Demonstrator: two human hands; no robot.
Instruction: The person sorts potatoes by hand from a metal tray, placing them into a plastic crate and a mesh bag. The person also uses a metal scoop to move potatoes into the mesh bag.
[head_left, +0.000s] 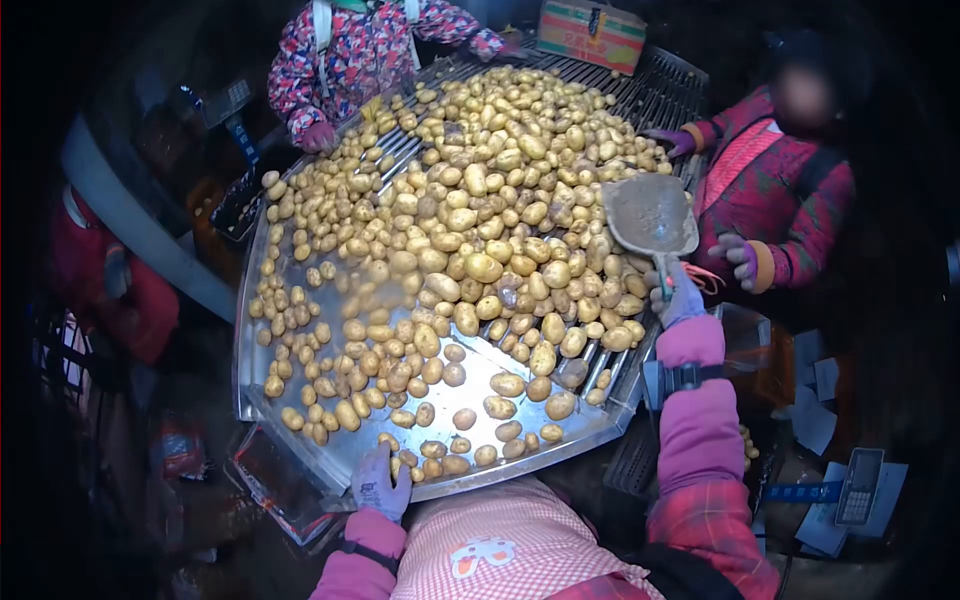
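Observation:
My right hand (680,300), in a grey-violet glove, is closed round the handle of a grey metal scoop (652,213). The scoop's broad pan is over the right side of a large heap of potatoes (480,180). At the near edge of the metal sorting table (480,372), my gloved left hand (380,485) is curled, with a potato (396,467) showing between thumb and fingers. Several potatoes lie loose on the smooth sheet close to it. Part of the left fingers is hidden.
Two people stand at the table, one at the far left (345,60) and one at the right (770,190), their gloved hands near the potatoes. A cardboard box (590,35) sits at the back. A raised rim borders the table, and scales (858,487) stand lower right.

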